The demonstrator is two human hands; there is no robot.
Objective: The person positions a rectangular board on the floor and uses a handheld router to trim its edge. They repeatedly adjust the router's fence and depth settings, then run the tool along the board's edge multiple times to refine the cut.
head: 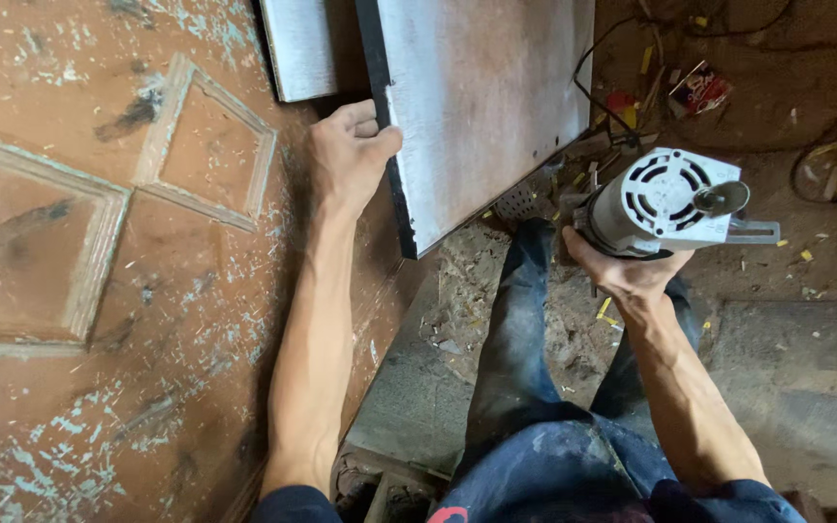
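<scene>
My left hand grips the dark left edge of a grey-white flat board that leans out over the floor. My right hand holds a silver corded power tool with a vented round motor housing, carried just right of the board's lower corner. A black cable runs from the tool up across the floor. My legs in blue trousers stand below.
A large brown wooden door with raised panels and flaking pale-blue paint lies at left. A second grey panel sits at the top. The dirt floor at right holds wood chips, yellow scraps and a red wrapper.
</scene>
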